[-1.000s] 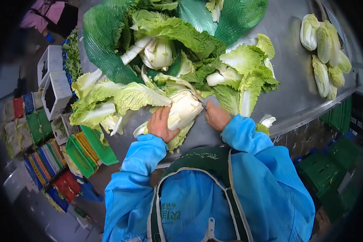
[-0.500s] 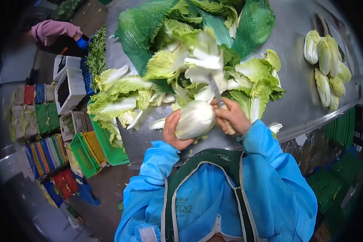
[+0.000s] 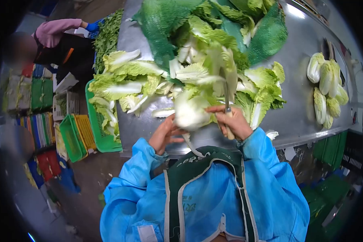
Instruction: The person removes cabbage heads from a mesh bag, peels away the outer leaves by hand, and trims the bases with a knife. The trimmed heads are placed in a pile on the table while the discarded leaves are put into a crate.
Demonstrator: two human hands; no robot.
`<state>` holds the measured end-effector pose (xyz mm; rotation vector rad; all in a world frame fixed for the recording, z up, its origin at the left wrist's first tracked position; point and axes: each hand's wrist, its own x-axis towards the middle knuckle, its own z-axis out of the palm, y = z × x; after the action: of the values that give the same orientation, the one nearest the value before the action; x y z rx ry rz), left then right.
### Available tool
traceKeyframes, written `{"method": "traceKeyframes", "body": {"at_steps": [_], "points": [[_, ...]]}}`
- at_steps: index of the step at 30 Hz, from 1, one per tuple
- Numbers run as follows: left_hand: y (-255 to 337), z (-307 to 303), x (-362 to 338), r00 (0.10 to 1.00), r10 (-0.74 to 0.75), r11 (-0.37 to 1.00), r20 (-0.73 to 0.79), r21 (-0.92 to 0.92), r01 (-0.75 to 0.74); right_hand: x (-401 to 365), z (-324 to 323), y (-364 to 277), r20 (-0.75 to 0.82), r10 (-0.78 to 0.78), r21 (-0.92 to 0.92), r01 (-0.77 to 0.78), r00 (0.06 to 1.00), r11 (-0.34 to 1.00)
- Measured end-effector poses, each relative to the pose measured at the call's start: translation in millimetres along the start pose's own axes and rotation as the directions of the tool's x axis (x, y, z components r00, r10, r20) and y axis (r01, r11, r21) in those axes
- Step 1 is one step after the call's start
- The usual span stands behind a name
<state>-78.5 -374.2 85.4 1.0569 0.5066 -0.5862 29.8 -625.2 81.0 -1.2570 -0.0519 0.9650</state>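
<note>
A white and pale green cabbage [image 3: 190, 113], blurred by motion, is between my hands over the metal table's front part. My left hand [image 3: 165, 134] is at its left side with the fingers spread. In my right hand [image 3: 232, 121] is a knife [image 3: 230, 129] with a pale handle, its blade pointing up and away from me. My right index finger reaches to the cabbage's right side. A narrow white leaf piece [image 3: 192, 145] hangs below the cabbage. Loose cabbage leaves [image 3: 127, 87] lie to the left, and more leaves [image 3: 262, 84] lie to the right.
Behind the leaves lies a green net sack [image 3: 155, 32]. Several trimmed cabbages [image 3: 330, 78] are at the right on the metal table [image 3: 288, 117]. A green basket [image 3: 96, 129] stands at the left edge. A co-worker [image 3: 60, 44] in blue gloves is at the far left beside leafy greens [image 3: 109, 36].
My left hand has moved left and its fingers have spread from the cabbage. The knife blade has turned more upright. Leaves above the cabbage have shifted, and the co-worker is now more in view.
</note>
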Motion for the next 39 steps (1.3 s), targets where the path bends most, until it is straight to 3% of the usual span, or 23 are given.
{"method": "traceKeyframes", "body": {"at_steps": [2, 4, 5, 6, 7, 8, 9, 10, 11, 12, 15, 16, 19, 22, 23, 24, 27, 32, 34, 35, 37, 38, 39], "points": [[10.7, 1.6, -0.2, 0.983, -0.184, 0.944, 0.018, -0.275, 0.182, -2.5, 10.5, -0.9, 0.093, 0.124, -0.107, -0.113, 0.988, 0.988], [0.0, -9.3, 0.6, 0.983, -0.169, 0.952, -0.076, -0.271, 0.142, -3.5, 17.9, -1.3, 0.106, 0.181, -0.257, -0.149, 0.978, 0.955], [-4.3, -13.2, -2.3, 0.983, -0.137, 0.964, -0.123, -0.244, 0.104, -2.0, 17.8, -8.0, -0.044, 0.098, -0.362, -0.107, 0.994, 0.926], [-9.7, -18.2, -3.4, 0.981, -0.104, 0.975, -0.163, -0.211, 0.068, -0.5, 6.2, -11.9, -0.210, 0.115, -0.235, -0.164, 0.971, 0.958], [-26.8, -26.2, -5.6, 0.978, -0.058, 0.968, -0.201, -0.252, 0.005, 7.6, -23.8, 9.0, -0.302, -0.041, 0.047, 0.058, 0.952, 0.997], [-39.8, -27.9, -13.0, 0.987, -0.009, 0.916, -0.161, -0.397, -0.056, 7.9, -44.4, 7.4, -0.449, 0.040, 0.212, 0.064, 0.893, 0.975], [-49.9, -29.8, -22.0, 0.991, 0.044, 0.843, -0.128, -0.528, -0.106, 9.1, -75.1, 26.3, -0.485, 0.058, 0.200, 0.047, 0.872, 0.979], [-52.4, -31.9, -27.7, 0.989, 0.107, 0.752, -0.099, -0.643, -0.146, -1.1, -94.4, 35.9, -0.455, 0.112, 0.073, -0.088, 0.883, 0.993], [-52.3, -31.1, -30.2, 0.972, 0.232, 0.702, 0.027, -0.697, -0.148, -9.0, -85.0, 33.5, -0.438, 0.114, 0.088, -0.083, 0.892, 0.993], [-44.3, -20.3, -29.6, 0.955, 0.296, 0.664, 0.032, -0.726, -0.181, -18.8, -70.1, 25.7, -0.421, 0.118, 0.101, -0.083, 0.899, 0.991], [-22.8, 24.8, -18.9, 0.891, 0.442, 0.561, 0.104, -0.808, -0.183, -17.2, -5.8, 4.6, -0.170, 0.074, 0.523, 0.026, 0.983, 0.852], [-26.3, 26.9, -7.3, 0.899, 0.432, 0.580, 0.070, -0.785, -0.218, -14.3, 4.8, 0.3, -0.124, 0.029, 0.616, 0.055, 0.992, 0.786], [-35.6, 27.3, 19.1, 0.922, 0.388, 0.593, -0.010, -0.763, -0.258, 10.6, -28.2, 11.5, -0.243, 0.149, 0.050, -0.141, 0.959, 0.989], [-20.5, 33.8, 26.7, 0.879, 0.463, 0.568, -0.115, -0.723, -0.394, -20.2, -62.7, -28.5, -0.332, 0.081, 0.052, -0.068, 0.940, 0.996], [-11.7, 38.7, 28.3, 0.858, 0.492, 0.537, -0.149, -0.724, -0.434, -22.3, -76.3, -31.2, -0.282, -0.056, 0.345, 0.155, 0.958, 0.926], [-8.6, 41.1, 32.4, 0.829, 0.524, 0.583, -0.193, -0.629, -0.515, -24.2, -78.4, -36.9, -0.272, -0.196, 0.610, 0.326, 0.942, 0.722], [3.4, 54.6, 48.8, 0.703, 0.676, 0.649, -0.222, -0.273, -0.710, -23.2, -47.6, -55.8, -0.301, -0.176, 0.409, 0.294, 0.937, 0.864], [-9.8, 65.6, 81.2, 0.700, 0.677, 0.729, -0.228, 0.073, -0.681, 23.4, 11.1, -47.4, -0.464, -0.221, 0.038, 0.269, 0.858, 0.962], [-3.6, 73.6, 84.4, 0.685, 0.674, 0.732, -0.277, 0.127, -0.669, 35.0, 4.9, -34.9, -0.488, -0.151, 0.132, 0.244, 0.860, 0.961], [-0.9, 80.9, 87.4, 0.606, 0.739, 0.641, -0.294, 0.035, -0.766, 35.5, 3.1, -30.1, -0.470, -0.142, 0.199, 0.261, 0.871, 0.945], [3.1, 95.5, 89.5, 0.663, 0.674, 0.669, -0.327, -0.110, -0.735, 31.7, 4.8, -30.7, -0.463, -0.127, 0.292, 0.286, 0.877, 0.913], [3.7, 99.0, 88.3, 0.689, 0.637, 0.675, -0.346, -0.181, -0.715, 32.7, 5.2, -27.7, -0.491, -0.145, 0.238, 0.293, 0.859, 0.926], [5.3, 99.1, 84.8, 0.747, 0.623, 0.735, -0.234, -0.154, -0.661, 34.7, 6.0, -22.6, -0.516, -0.163, 0.187, 0.296, 0.841, 0.937]]}}
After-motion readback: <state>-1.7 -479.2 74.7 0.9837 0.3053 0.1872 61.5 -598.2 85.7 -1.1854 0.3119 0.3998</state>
